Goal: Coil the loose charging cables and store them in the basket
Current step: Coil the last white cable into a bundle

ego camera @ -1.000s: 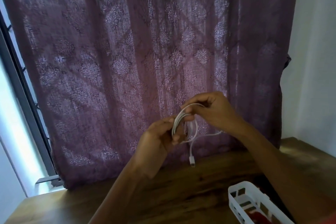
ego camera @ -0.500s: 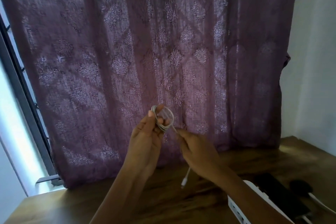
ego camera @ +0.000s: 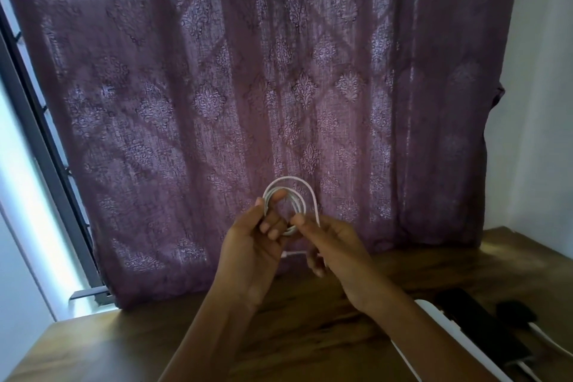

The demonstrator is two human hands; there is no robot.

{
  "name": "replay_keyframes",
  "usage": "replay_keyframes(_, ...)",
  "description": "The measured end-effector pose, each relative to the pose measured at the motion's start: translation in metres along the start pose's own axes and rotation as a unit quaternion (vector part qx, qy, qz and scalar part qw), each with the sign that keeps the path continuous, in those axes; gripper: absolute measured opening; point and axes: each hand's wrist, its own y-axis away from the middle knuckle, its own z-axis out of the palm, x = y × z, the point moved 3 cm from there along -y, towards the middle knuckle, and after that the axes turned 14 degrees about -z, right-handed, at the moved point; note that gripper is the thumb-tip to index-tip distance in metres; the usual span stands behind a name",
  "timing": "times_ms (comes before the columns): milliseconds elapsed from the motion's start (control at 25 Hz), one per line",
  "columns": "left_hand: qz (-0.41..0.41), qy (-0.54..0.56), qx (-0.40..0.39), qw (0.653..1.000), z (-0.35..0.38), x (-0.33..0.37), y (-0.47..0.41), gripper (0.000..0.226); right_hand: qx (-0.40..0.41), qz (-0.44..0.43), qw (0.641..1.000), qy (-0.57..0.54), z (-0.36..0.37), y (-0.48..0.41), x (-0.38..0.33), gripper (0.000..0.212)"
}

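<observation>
**Position.** The white cable is held in the air above the wooden table, in front of the curtain. Most of it is wound into a small round coil. One wider outer turn stands proud of the rest, and the plug end pokes out below, between the two hands.

**Hands.** The left hand grips the coil, its fingers curled through the middle and its thumb pressed on the rim. The right hand pinches the outer turn between thumb and forefinger. Its remaining fingers are loosely bent and hold nothing.

**Stage.** Coiling of this cable appears nearly complete. The outer turn and the short tail are not yet taken in.

**Recommendation.**
- Draw the wide turn down to the size of the others before the left thumb lets go.
- Wrap or tuck the tail around the bundle so that it cannot spring open.
- Keep the left-hand grip firm throughout, since stiff cable is likely to unwind if the grip slackens.

**Destination.** The white basket sits at the lower right of the table, partly hidden by the right forearm. Its contents cannot be seen.
</observation>
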Motion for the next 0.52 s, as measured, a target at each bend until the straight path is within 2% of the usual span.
replay_keyframes(80, -0.006, 0.005, 0.006, 1.000, 0.000, -0.002, 0.002, 0.031, 0.020, 0.013, 0.998, -0.066, -0.002, -0.002, 0.002, 0.031)
replay_keyframes(280, -0.021, -0.028, 0.032, 0.999, -0.002, -0.010, 0.001, 0.026, 0.056, 0.039, 0.991, -0.118, -0.012, -0.005, -0.001, 0.013)
replay_keyframes(400, -0.074, -0.119, 0.098, 0.985, -0.004, -0.012, -0.002, 0.028, 0.056, 0.046, 0.994, -0.076, -0.023, -0.008, -0.003, 0.012)
replay_keyframes(520, -0.124, -0.263, 0.158, 0.944, -0.005, -0.002, -0.021, 0.033, 0.043, 0.039, 0.998, 0.025, -0.036, -0.011, -0.006, 0.016)
